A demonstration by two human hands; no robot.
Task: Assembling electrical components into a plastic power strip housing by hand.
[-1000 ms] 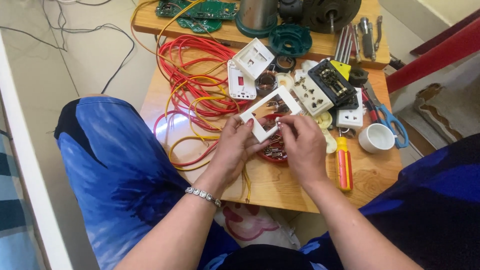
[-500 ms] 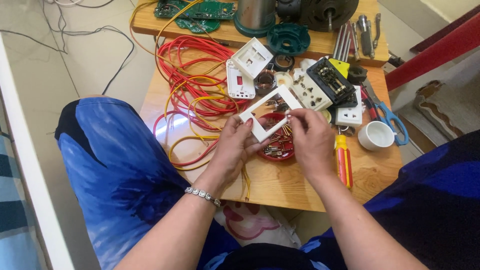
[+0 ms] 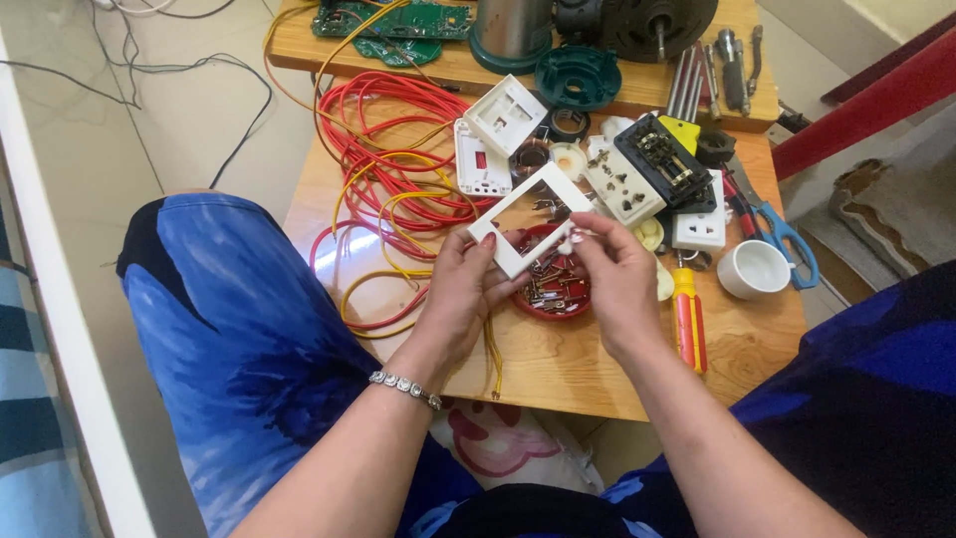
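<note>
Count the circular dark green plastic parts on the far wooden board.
2: a ribbed green ring lying flat at the board's front edge, and a green collar around the metal cylinder's base behind it. Others may be hidden.

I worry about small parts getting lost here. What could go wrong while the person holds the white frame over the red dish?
1. The white frame is pinched only at its edges by the left hand and right hand; it could slip and tip the red dish of small metal parts below.
2. The red wires lie coiled beside the left hand and may snag it.
3. The white cup stands near the table edge; an elbow might knock it off.
</note>
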